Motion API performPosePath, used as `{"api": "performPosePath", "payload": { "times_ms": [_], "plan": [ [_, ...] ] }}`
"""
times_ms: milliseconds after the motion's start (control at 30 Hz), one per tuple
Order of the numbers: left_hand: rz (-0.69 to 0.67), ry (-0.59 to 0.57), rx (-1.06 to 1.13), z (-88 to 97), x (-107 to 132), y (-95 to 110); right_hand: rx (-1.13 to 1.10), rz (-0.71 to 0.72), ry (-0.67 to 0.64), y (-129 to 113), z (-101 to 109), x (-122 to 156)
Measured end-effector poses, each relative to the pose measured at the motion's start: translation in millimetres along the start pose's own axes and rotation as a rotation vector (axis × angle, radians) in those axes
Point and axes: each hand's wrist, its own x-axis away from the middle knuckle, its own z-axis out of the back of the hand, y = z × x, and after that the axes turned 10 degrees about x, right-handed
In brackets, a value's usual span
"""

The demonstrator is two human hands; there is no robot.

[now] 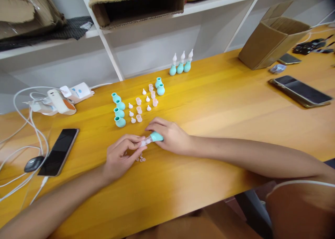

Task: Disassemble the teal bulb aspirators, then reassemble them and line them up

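My right hand (174, 136) is wrapped round a teal rubber bulb (156, 136), its neck pointing left. A clear plastic connector (148, 140) sits at the mouth of that bulb. With thumb and fingers, my left hand (121, 153) pinches the far end of this clear part; what its fingertips cover is partly hidden. Several small clear rings (141, 159) lie beside my left hand. Beyond the hands stand open teal bulbs (120, 121), small white nozzle tips (133, 120) and clear connectors (139, 118), in rows.
Three assembled nasal aspirators (180, 67) stand at the table's back edge. On the left are a phone (59, 151), a black earbud case (34, 164), white cables and a power strip (81, 92). Right are an open cardboard box (269, 40) and another phone (300, 89).
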Motion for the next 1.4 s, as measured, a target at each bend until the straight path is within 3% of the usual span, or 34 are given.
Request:
{"api": "performPosePath", "payload": {
  "times_ms": [200, 433, 567, 700, 867, 1000, 1233, 1400],
  "plan": [
    [0.013, -0.002, 0.044, 0.6, -3, -1, -0.115, 0.023, 0.033, 4, -4, -1],
    [0.119, -0.019, 0.186, 1.3, -3, -5, -0.139, 0.048, 0.040, 5, -6, 0],
    [0.077, -0.019, 0.172, 1.2, -2, -6, -0.106, 0.060, 0.014, 4, -6, 0],
    [0.033, 0.014, 0.153, 1.3, 0, -8, 0.109, 0.045, -0.018, 0, 0, -4],
    [0.029, 0.104, 0.179, 3.9, 0, -9, 0.516, 0.224, 0.185, -7, 12, -9],
    [0.044, 0.131, 0.186, 4.8, -1, -7, 0.558, 0.327, 0.227, -19, 23, -7],
    [0.065, 0.173, 0.347, 1.4, -4, 0, 0.568, 0.335, 0.072, -62, 46, 2],
    [0.120, 0.182, 0.467, 1.3, -6, 1, 0.651, 0.250, -0.061, -74, 41, 11]
  ]
}}
